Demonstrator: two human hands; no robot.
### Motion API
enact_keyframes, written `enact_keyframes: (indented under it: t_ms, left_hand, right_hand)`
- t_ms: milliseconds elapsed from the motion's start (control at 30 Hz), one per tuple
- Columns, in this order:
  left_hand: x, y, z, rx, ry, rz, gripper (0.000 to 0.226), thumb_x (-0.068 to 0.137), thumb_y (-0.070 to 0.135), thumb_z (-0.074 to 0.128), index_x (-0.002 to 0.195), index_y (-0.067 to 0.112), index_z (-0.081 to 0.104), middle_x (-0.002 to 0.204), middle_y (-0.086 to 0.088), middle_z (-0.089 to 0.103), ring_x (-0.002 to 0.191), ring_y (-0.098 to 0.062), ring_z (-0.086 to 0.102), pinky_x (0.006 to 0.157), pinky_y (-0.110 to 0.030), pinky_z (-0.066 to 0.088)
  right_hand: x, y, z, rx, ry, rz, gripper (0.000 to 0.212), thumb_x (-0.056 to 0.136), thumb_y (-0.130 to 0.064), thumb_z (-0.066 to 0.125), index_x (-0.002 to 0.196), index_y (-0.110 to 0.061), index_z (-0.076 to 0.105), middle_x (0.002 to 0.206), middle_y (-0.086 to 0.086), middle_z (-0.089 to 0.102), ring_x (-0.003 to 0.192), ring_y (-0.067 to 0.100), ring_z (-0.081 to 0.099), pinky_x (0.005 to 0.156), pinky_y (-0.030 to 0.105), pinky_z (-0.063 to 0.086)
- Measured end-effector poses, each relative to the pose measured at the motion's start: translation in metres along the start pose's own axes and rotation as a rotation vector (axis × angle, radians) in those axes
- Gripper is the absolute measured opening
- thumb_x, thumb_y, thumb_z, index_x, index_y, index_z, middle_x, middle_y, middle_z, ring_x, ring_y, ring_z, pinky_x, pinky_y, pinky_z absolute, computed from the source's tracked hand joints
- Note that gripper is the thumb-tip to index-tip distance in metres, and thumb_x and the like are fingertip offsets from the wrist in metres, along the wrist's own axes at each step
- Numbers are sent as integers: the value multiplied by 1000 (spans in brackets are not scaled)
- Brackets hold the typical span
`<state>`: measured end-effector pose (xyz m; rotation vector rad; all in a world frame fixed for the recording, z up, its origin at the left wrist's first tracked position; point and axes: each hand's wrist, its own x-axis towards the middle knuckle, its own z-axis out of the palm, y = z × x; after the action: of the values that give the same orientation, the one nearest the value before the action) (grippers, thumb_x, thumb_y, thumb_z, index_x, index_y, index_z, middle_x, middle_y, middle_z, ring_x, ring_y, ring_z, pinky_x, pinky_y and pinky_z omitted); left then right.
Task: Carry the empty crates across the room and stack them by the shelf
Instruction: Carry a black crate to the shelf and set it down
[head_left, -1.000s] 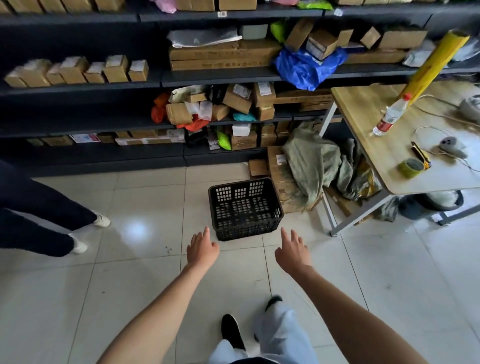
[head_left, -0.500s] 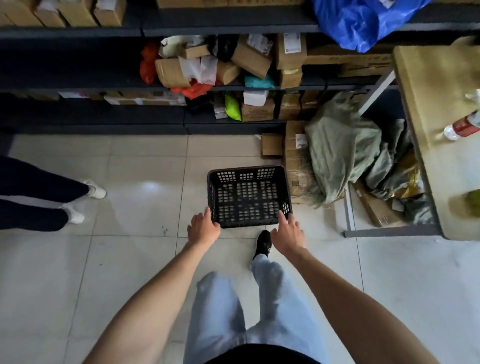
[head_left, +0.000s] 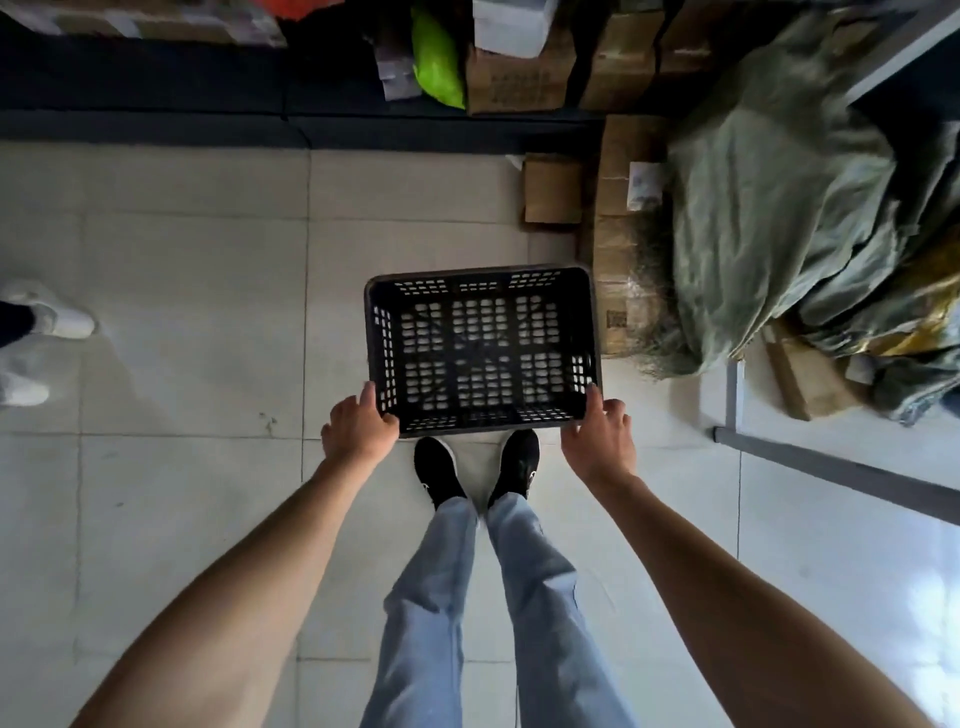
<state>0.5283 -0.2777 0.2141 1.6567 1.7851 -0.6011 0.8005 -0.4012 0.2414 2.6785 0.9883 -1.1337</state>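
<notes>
An empty black perforated plastic crate (head_left: 482, 280) sits on the pale tiled floor straight below me, just in front of my two black shoes. My left hand (head_left: 357, 428) wraps around the crate's near left corner, fingers over the rim. My right hand (head_left: 600, 434) grips the near right corner the same way. The dark shelf (head_left: 156, 109) runs along the top of the view, a short way beyond the crate.
Stacked cardboard boxes (head_left: 623, 234) and a green-grey sack (head_left: 779, 208) crowd the crate's right side. A table leg and floor bar (head_left: 831, 467) lie further right. Another person's white shoes (head_left: 47, 317) stand at the left edge. Boxes and a green bag (head_left: 436, 57) fill the shelf.
I have stepped up to the crate and bent over it. Both hands went from hovering open near its front rim to closing on its two near corners.
</notes>
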Motion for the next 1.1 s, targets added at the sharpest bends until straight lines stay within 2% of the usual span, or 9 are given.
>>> enact_keyframes:
  t_ms: [200, 333, 433, 500, 567, 700, 833, 1000, 1100]
  left_hand:
    - [115, -16, 50, -139, 19, -59, 72, 87, 33, 57, 151, 24, 25, 127, -18, 55, 119, -39, 54, 93, -51, 51]
    - [172, -24, 78, -206, 29, -28, 75, 80, 33, 56, 148, 31, 22, 115, -15, 57, 108, -38, 59, 85, -51, 55]
    - [201, -28, 98, -227, 49, -20, 83, 81, 33, 57, 151, 35, 11, 124, -16, 52, 113, -36, 55, 88, -53, 54]
    - [213, -26, 106, -219, 89, -25, 86, 86, 31, 59, 153, 34, 5, 132, -18, 47, 119, -37, 51, 91, -54, 53]
    - [221, -27, 115, -210, 135, -27, 87, 88, 29, 59, 154, 34, 2, 132, -18, 45, 117, -37, 52, 87, -53, 54]
    - [228, -30, 129, -212, 168, -32, 85, 91, 23, 56, 155, 33, 1, 117, -21, 50, 93, -36, 59, 76, -49, 55]
    - [226, -35, 132, -124, 192, -1, 87, 92, 15, 57, 157, 29, 1, 110, -21, 51, 75, -26, 52, 62, -41, 47]
    - [221, -31, 120, -47, 161, 10, 95, 87, 17, 64, 157, 24, 1, 115, -22, 50, 82, -35, 60, 64, -42, 46]
    - [213, -27, 99, -41, 171, -17, 92, 87, 22, 63, 157, 28, 3, 113, -20, 51, 79, -32, 57, 68, -43, 49]
  right_hand:
    - [112, 20, 57, -25, 37, 43, 67, 88, -20, 52, 150, -19, 25, 133, 23, 43, 121, 43, 44, 92, 51, 44]
    - [178, 33, 80, -54, 75, 61, 76, 89, -19, 53, 154, -23, 15, 139, 26, 37, 124, 45, 42, 93, 54, 43]
    - [216, 38, 94, -84, 102, 25, 79, 89, -19, 53, 155, -26, 10, 141, 27, 36, 124, 47, 42, 93, 54, 44]
    - [236, 38, 100, -96, 111, -24, 80, 90, -15, 49, 155, -28, 6, 144, 26, 34, 124, 48, 44, 92, 55, 45]
    - [254, 37, 106, -94, 109, -46, 81, 89, -9, 45, 155, -31, 4, 146, 25, 33, 119, 49, 48, 90, 54, 46]
    - [275, 36, 112, -101, 143, 42, 82, 88, -7, 46, 155, -33, 6, 141, 31, 33, 116, 51, 48, 88, 52, 46]
    - [284, 43, 109, -124, 129, 61, 82, 88, -8, 49, 155, -32, 7, 131, 28, 41, 104, 47, 56, 83, 49, 47]
    - [279, 47, 94, -158, 90, 3, 83, 89, -9, 52, 155, -34, 9, 116, 27, 49, 92, 46, 60, 77, 48, 50]
    - [264, 40, 88, -163, 117, 23, 81, 89, -13, 57, 152, -36, 12, 112, 24, 51, 86, 43, 61, 68, 41, 46]
